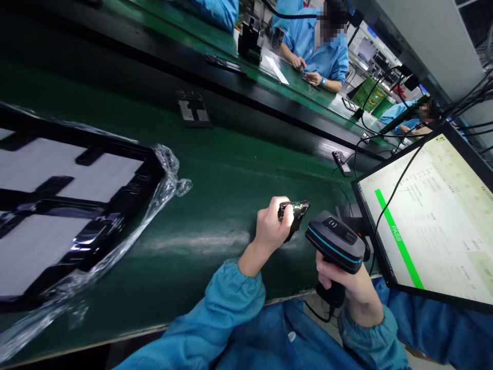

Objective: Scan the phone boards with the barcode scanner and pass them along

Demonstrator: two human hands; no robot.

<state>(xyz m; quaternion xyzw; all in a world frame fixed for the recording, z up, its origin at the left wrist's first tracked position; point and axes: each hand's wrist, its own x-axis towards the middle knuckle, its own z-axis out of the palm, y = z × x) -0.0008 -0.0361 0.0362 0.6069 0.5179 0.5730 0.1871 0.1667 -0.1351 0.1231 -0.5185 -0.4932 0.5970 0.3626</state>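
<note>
My left hand is closed around a partly assembled phone, tilted up above the green worktop. Part of its circuit board shows along the upper edge; my fingers hide the rest. My right hand grips a barcode scanner by its handle. The scanner's grey and black head with a blue stripe points toward the phone, a short way apart from it. A cable runs down from the handle.
A black tray wrapped in clear film fills the left. Phone frames lie further back. At right a monitor shows a green PASS bar, with cables hanging across it. A co-worker handles a part across the bench.
</note>
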